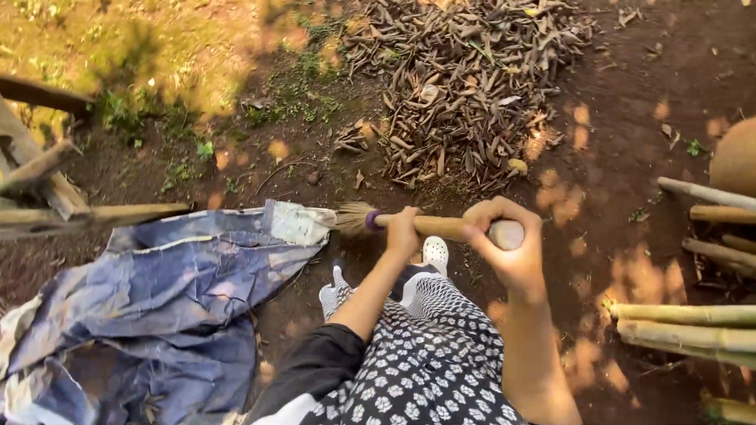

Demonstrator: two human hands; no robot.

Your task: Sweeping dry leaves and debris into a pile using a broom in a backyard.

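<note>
Fingers of both my hands are wrapping tight round the broom handle (pixel 441 227): my left hand (pixel 403 234) is gripping near the purple collar, and my right hand (pixel 508 244) is closing over the butt end at three o'clock. I am holding the broom level across my front, its pale bristles (pixel 354 216) pointing to nine o'clock and just touching the edge of the blue tarp (pixel 173 299). Judging by the ground, sweeping is looking well along: dry leaves are lying heaped in a pile (pixel 465 86) at twelve o'clock, while bare dark soil (pixel 630 157) is showing around it. Scattered bits are remaining near the pile. Bamboo poles (pixel 693 327) are lying at four o'clock.
</note>
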